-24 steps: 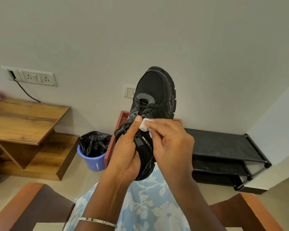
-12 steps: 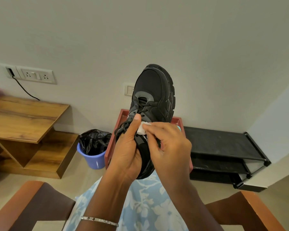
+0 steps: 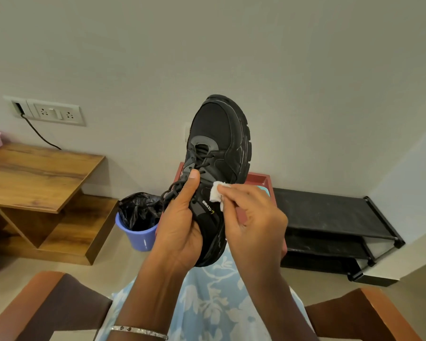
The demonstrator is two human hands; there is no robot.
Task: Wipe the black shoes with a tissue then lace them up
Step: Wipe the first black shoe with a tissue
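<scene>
One shoe (image 3: 217,143) held up, tissue (image 3: 215,194) at its side

We hold the shoe in front of the wall (image 3: 231,45), toe pointing up and away, its sole turned to the right. Our left hand (image 3: 180,227) grips it from the left at the heel end. The palm wraps round it, the fingers are hidden behind it, and the thumb lies straight up along the laces (image 3: 202,159), its tip touching them. Lower down, the laces hang in loose loops just left of the thumb.

Our right hand (image 3: 253,217) pinches the folded white tissue between thumb and fingertips and presses it against the shoe's upper, just beside the small "CLYMB" label. The heel hangs over our lap, above the blue floral dress (image 3: 207,303). A silver bracelet (image 3: 138,331) circles the left wrist.

On the floor (image 3: 403,291) behind, a purple bin (image 3: 139,236) lined with a black bag stands between the wooden surface (image 3: 35,173) on the left and a red tray (image 3: 261,179), which the shoe partly hides. A low black rack (image 3: 330,215) stands against the wall on the right. A socket panel (image 3: 52,113) sits on the wall above the surface, and a black cable (image 3: 38,134) runs down from it. Brown armrests (image 3: 47,291) show at both lower corners.
</scene>
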